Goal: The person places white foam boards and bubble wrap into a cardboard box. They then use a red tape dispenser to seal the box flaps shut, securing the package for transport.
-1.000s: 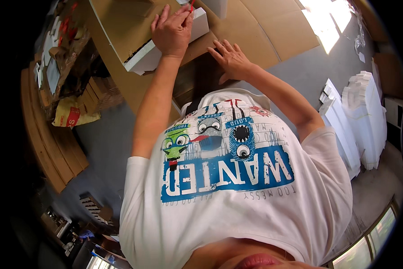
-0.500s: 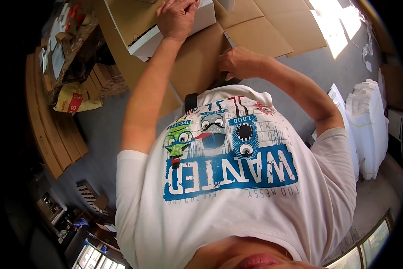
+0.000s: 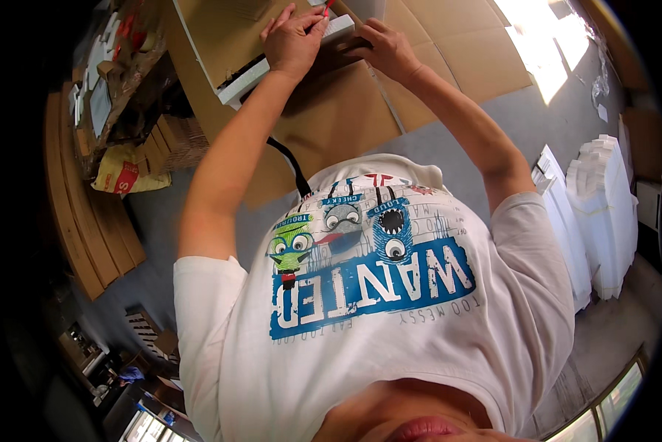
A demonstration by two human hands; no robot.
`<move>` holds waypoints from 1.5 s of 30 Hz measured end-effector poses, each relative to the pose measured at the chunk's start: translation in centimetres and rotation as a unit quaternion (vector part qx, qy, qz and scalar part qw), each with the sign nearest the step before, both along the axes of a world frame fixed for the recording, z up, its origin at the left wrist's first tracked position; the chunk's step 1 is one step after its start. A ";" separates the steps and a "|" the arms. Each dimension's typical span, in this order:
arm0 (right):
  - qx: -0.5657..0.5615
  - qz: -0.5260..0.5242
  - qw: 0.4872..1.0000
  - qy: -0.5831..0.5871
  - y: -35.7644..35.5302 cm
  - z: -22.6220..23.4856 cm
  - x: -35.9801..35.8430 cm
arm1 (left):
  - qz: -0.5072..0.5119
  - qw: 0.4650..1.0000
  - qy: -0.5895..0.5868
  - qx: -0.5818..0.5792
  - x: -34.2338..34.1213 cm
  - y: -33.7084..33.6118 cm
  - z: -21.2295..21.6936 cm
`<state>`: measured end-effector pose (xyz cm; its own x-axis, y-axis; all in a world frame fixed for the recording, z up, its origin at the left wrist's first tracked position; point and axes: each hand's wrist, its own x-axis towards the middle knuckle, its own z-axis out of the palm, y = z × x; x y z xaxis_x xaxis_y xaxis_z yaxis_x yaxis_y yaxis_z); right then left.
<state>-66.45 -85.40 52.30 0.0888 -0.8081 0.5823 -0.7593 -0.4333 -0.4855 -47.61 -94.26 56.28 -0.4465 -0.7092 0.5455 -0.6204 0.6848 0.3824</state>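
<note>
My left hand (image 3: 292, 46) rests over a long white block (image 3: 246, 82), which looks like foam, at the top of the view. Its thumb and a finger are pressed together at a thin red thing (image 3: 330, 6), only partly in view. My right hand (image 3: 391, 50) is at the right end of the white block, its bent fingers apart. Shadow partly covers those fingertips, and contact with the block cannot be made out. Beneath both hands spreads brown cardboard (image 3: 338, 110) with creased flaps. A black strap or cord (image 3: 290, 158) runs between the cardboard and my shirt.
White foam sheets (image 3: 603, 214) stand stacked at the right. Long cardboard pieces (image 3: 88, 214) lean at the left, beside a yellow and red bag (image 3: 128, 173) and a cluttered shelf (image 3: 135, 74). Clear plastic wrap (image 3: 602, 85) lies at the far right on the grey floor (image 3: 485, 121).
My right hand has moved up and away from my waist to the white block's end. The block has tipped, showing a narrower face. The red thing and more of the black strap have come into view.
</note>
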 end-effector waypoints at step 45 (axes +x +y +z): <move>0.145 -0.059 0.987 -0.036 -9.5 22.4 2.1 | -0.002 0.965 -0.067 -0.254 0.3 1.7 0.1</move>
<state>-64.37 -94.88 74.65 -0.0497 -0.9440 0.3261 -0.7549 -0.1783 -0.6312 -47.31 -92.60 56.33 -0.5389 -0.3642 0.7596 -0.6383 0.7650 -0.0861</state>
